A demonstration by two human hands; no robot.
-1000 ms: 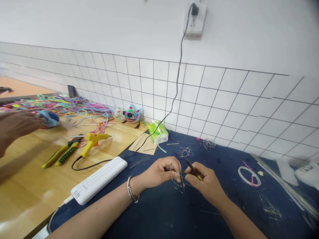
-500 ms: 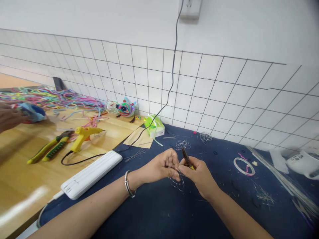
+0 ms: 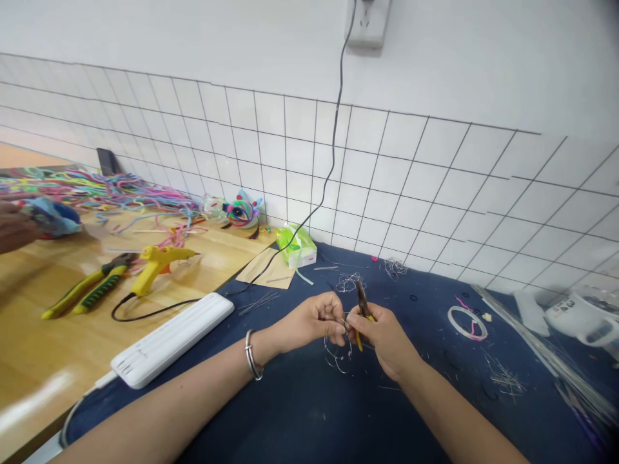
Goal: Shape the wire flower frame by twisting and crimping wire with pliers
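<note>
My left hand [image 3: 314, 320] pinches a thin silver wire [image 3: 338, 351] that hangs in loops below my fingers, above the dark blue cloth [image 3: 314, 412]. My right hand [image 3: 382, 335] is closed round small pliers [image 3: 360, 298] with yellow grips, the jaws pointing up. The two hands touch at the fingertips. A metal bangle [image 3: 251, 354] sits on my left wrist.
A white power strip [image 3: 169, 338], yellow glue gun [image 3: 157, 264] and green-handled pliers [image 3: 82, 293] lie on the wooden table at left. Another person's hand [image 3: 14, 225] holds a blue thing there. Coloured cords [image 3: 97, 193], a tissue pack [image 3: 297, 245], a white ring [image 3: 464, 322], wire bundles [image 3: 556, 361] and a mug [image 3: 580, 319] lie around.
My hands have come together until the fingertips meet. The pliers now point straight up, and the wire has bent into loops under my fingers. The view shifted slightly down.
</note>
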